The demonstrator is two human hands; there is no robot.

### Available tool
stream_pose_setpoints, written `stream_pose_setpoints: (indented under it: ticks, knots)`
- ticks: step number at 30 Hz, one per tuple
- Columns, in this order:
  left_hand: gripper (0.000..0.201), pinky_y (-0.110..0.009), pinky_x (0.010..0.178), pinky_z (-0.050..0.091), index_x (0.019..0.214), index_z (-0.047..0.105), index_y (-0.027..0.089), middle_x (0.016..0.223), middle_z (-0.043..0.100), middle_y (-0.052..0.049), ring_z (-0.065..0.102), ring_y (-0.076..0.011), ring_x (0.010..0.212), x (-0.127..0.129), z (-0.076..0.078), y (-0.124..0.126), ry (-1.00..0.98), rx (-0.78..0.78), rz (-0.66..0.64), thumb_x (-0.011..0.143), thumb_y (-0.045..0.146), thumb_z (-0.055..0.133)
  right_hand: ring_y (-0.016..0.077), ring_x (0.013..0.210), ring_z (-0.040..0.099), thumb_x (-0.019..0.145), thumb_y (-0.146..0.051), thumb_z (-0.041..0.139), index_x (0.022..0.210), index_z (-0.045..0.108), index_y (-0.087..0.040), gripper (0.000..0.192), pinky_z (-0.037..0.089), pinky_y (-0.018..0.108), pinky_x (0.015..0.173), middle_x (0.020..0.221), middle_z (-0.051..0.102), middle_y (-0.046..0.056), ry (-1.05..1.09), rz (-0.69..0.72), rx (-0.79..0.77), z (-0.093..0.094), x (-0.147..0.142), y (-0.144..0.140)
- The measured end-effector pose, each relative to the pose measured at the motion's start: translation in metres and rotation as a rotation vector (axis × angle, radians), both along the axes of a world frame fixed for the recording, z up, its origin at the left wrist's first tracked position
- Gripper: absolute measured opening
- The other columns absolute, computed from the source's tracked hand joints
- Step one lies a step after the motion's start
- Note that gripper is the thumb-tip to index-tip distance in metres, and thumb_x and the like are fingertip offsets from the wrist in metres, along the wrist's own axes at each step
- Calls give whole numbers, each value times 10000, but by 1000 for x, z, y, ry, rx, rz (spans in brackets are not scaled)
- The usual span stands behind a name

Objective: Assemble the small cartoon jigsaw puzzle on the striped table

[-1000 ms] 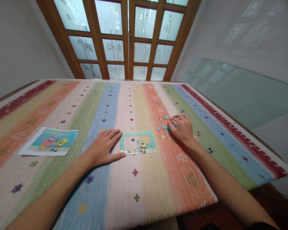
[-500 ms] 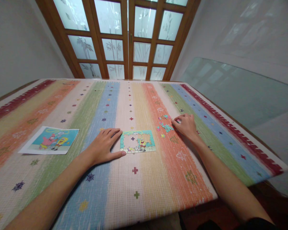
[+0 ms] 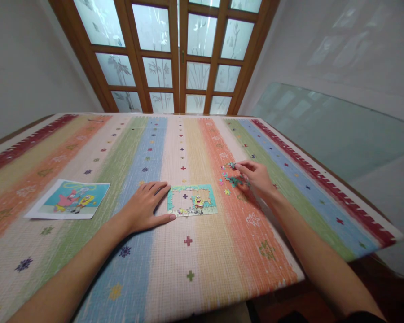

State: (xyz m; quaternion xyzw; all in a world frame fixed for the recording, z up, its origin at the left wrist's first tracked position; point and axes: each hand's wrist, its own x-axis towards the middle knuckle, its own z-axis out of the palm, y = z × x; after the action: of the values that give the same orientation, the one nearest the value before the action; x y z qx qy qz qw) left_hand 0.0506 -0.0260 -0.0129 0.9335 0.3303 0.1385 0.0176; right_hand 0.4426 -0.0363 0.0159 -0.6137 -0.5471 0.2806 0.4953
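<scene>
Right hand (image 3: pixel 257 178): fingertips pinched at loose pieces (image 3: pixel 234 178) heaped just right of puzzle (image 3: pixel 192 200); whether one piece was actually held could not be told. Left hand (image 3: pixel 144 207): spread flat, touching puzzle's left edge. Puzzle on striped tabletop (image 3: pixel 188 269): border joined, figure begun at bottom, centre unfilled. Reference picture (image 3: pixel 69 198) lay well left.

The right hand (image 3: pixel 257 179) now sits turned with its fingers (image 3: pixel 243 167) pinching at the far edge of the loose puzzle pieces (image 3: pixel 234 178), where a second ago it lay flat over them and then drew off to their right side
</scene>
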Motion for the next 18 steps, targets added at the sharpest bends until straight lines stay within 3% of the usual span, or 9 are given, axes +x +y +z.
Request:
stream_pose_setpoints:
  ticks: [5, 11, 18]
  knots:
    - [813, -603, 1078, 399, 1462, 483, 186, 1460, 561, -198, 541, -397, 1273, 0, 1, 0, 6, 0, 1, 919, 792, 479, 149, 616, 570, 695, -598, 821, 795, 700, -226, 405, 512, 325, 584, 756, 685, 31, 299, 162, -82, 0, -31, -10]
    - [843, -614, 1075, 403, 1457, 482, 140, 1454, 557, -223, 535, -407, 1278, 0, 1, 0, 23, 13, -10, 935, 801, 436, 128, 608, 568, 693, -506, 859, 743, 626, -215, 376, 449, 279, 513, 852, 748, 70, 483, 286, -165, -3, -51, -17]
    - [843, -624, 1075, 400, 1467, 476, 151, 1464, 554, -214, 534, -408, 1282, 0, 0, 0, 25, 10, -5, 933, 803, 438, 109, 550, 504, 714, -424, 816, 826, 577, -222, 334, 357, 250, 472, 775, 717, 34, 376, 316, -222, -9, -56, -22]
